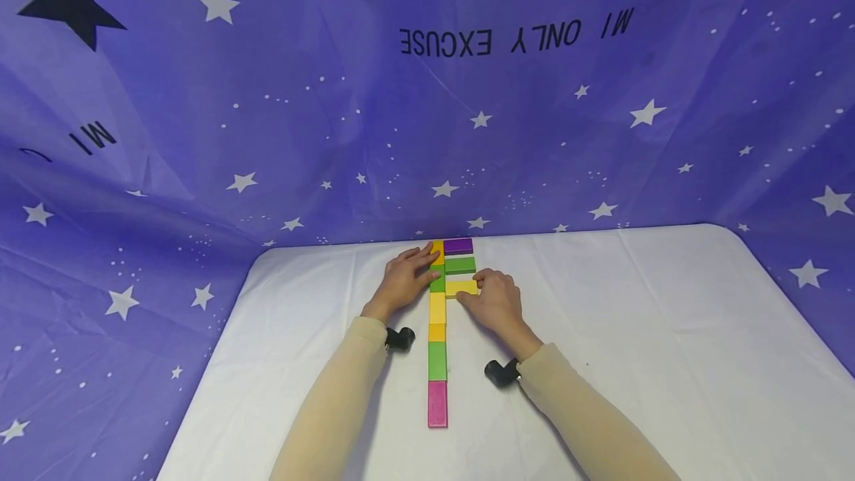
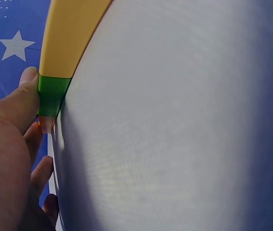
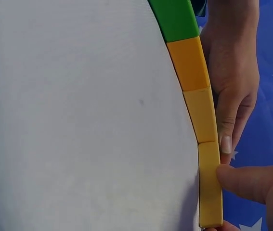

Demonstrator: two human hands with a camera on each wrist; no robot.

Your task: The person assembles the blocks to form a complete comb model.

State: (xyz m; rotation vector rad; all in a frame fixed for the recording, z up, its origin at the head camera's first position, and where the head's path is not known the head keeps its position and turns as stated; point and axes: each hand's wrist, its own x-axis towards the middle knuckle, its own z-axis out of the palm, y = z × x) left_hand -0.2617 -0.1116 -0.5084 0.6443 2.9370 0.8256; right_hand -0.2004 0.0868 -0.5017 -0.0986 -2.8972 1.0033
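Note:
A straight column of flat blocks runs away from the person, with a pink block (image 1: 437,404) at its near end. My left hand (image 1: 401,278) lies along the column's far left side. Its thumb touches a green block (image 2: 54,91) there, and its fingertips rest on the orange block (image 1: 438,249) at the far end. On the column's right side, my right hand (image 1: 496,303) pinches a yellow block (image 1: 462,287) between thumb and fingers. This block lies crosswise, its left end against the column. Beyond it, a green block (image 1: 460,266) and a purple block (image 1: 458,246) lie parallel.
The blocks lie on a white-covered table (image 1: 634,362), the column's far end close to the back edge. Behind the table hangs a purple-blue cloth (image 1: 374,139) with stars and lettering. Each wrist wears a black camera (image 1: 401,339).

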